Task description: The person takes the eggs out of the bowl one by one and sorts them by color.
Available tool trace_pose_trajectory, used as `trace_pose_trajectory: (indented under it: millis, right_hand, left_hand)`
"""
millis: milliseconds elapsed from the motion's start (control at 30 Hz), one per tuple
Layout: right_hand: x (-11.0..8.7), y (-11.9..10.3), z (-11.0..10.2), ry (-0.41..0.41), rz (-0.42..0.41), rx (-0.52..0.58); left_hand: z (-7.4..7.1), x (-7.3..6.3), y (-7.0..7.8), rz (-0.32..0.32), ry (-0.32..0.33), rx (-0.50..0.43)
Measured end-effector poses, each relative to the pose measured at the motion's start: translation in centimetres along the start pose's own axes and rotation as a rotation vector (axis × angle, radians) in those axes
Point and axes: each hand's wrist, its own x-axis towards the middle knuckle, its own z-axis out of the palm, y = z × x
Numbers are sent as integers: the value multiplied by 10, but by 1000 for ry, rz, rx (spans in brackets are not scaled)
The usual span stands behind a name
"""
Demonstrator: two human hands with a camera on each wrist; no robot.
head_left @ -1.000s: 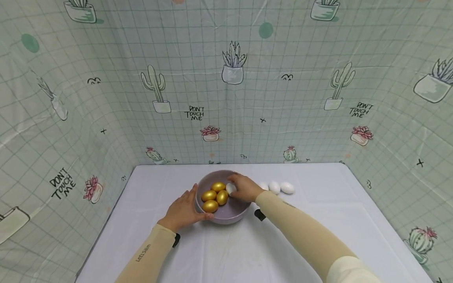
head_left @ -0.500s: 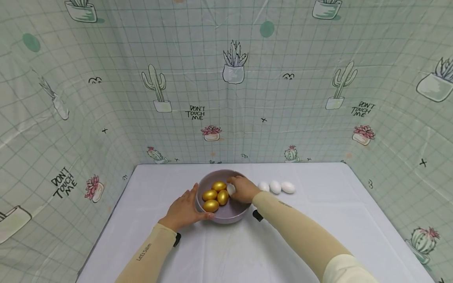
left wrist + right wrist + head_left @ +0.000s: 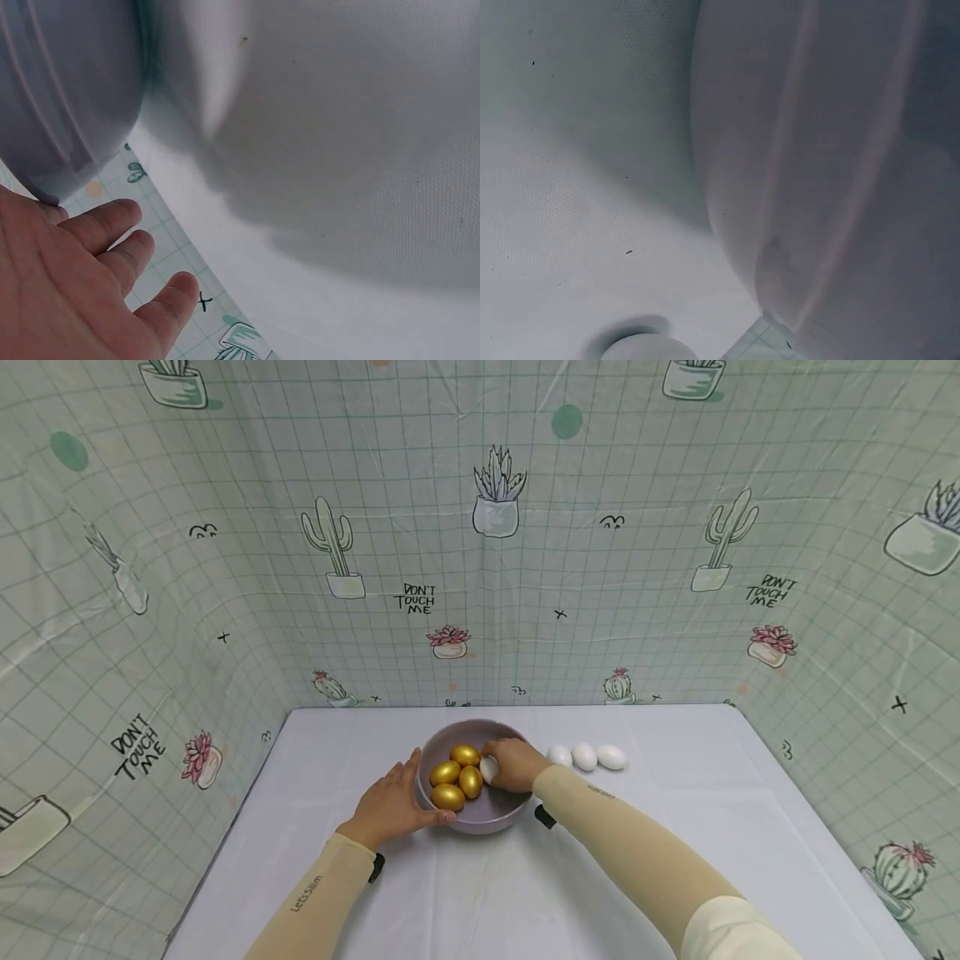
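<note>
A mauve bowl [image 3: 486,817] stands on the table with several golden eggs in its left part, one golden egg [image 3: 447,798] lying nearest the front. My left hand [image 3: 390,806] rests against the bowl's left side, its thumb along the front rim and its fingers extended. The left wrist view shows the fingers [image 3: 124,259] spread beside the bowl's outer wall. Inside the bowl's right part, my right hand [image 3: 513,764] pinches a white egg [image 3: 488,769] close to the golden ones. From the right wrist only the bowl's outer wall [image 3: 795,150] shows; the hand's grip is hidden there.
Three white eggs lie in a row right of the bowl, the outermost white egg [image 3: 612,757] farthest right. White cloth covers the table [image 3: 480,893]. A curtain [image 3: 495,635] with cactus drawings stands behind and at both sides.
My right hand has sunk a little lower into the bowl with the white egg. The golden egg beside it has shifted slightly toward the front. My left hand stays put.
</note>
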Motion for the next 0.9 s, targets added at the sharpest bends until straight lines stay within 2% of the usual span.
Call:
trace_pose_trajectory:
  millis: [267, 567, 900]
  right_hand:
    - [2, 1, 2, 0, 13, 23]
    - [4, 2, 6, 29, -18, -10]
    - [5, 3, 8, 28, -1, -7]
  left_hand:
    - [0, 1, 0, 3, 3, -6]
    - [0, 0, -1, 2, 0, 6]
    - [-1, -1, 1, 6, 4, 3]
